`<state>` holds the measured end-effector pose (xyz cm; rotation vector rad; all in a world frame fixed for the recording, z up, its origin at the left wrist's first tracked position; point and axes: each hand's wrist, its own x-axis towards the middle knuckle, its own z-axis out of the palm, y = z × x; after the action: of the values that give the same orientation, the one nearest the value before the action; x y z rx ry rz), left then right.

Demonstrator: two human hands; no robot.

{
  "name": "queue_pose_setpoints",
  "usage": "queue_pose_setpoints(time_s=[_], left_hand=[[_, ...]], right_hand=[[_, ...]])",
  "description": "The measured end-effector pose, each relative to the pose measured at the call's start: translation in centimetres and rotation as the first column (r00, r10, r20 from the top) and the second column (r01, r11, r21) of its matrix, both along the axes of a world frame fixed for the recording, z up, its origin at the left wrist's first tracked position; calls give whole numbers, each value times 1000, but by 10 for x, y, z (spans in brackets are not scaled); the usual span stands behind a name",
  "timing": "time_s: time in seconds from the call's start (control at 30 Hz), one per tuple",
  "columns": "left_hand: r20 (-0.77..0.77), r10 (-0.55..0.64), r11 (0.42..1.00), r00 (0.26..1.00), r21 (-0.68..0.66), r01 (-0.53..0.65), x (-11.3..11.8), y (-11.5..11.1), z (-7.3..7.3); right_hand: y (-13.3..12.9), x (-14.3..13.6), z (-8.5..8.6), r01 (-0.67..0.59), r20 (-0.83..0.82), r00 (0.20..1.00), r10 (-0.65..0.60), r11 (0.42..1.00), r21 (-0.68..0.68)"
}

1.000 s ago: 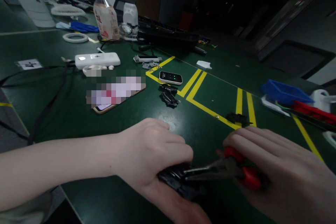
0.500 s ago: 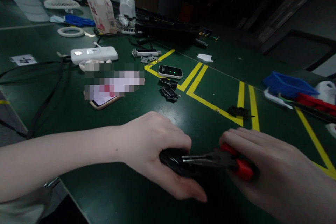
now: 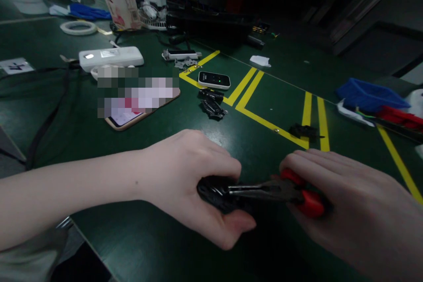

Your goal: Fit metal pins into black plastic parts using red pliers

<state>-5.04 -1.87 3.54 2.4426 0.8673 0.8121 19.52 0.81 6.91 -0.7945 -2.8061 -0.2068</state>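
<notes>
My left hand [image 3: 194, 180] is closed around a glossy black plastic part [image 3: 214, 194], low over the green table [image 3: 142, 246]. To its right, my right hand [image 3: 343, 202] grips the red handles of long-nose pliers [image 3: 264, 190]. The metal jaws reach left onto the black part; their tips meet it, though I cannot tell exactly what lies between them. Beyond my hands lie similar black plastic pieces [image 3: 212, 108]. Another small dark piece [image 3: 304, 131] rests on the yellow tape farther right.
A phone [image 3: 142, 101] lies behind my left forearm, near a white power bank-like device [image 3: 112, 57]. A small white box with a green light [image 3: 214, 80] sits mid-table. Farther back stand a bottle [image 3: 120, 0] and a tape roll [image 3: 78, 28]; a blue tray [image 3: 372, 95] is at right.
The view has shifted slightly, so the table's things sit higher in it. My left thumb has bent more around the black part. The pliers stay on it.
</notes>
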Motion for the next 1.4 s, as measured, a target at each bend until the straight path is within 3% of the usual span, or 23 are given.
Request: queue_pose_setpoints(time_s=[0.2, 0.5, 1.03, 1.4], left_hand=[[34, 18, 999, 999, 46, -19, 2, -1, -6], [25, 13, 981, 1000, 192, -17, 5, -2, -7], [-3, -7, 979, 1000, 205, 8, 4, 0, -7], [24, -36, 980, 999, 196, 30, 5, 2, -8]], right_hand=[[3, 13, 0, 86, -32, 996, -86, 996, -6], [-6, 13, -10, 52, -5, 999, -52, 998, -32], [-5, 21, -18, 91, -44, 995, -93, 995, -34], [-6, 21, -18, 75, 24, 997, -77, 995, 65]])
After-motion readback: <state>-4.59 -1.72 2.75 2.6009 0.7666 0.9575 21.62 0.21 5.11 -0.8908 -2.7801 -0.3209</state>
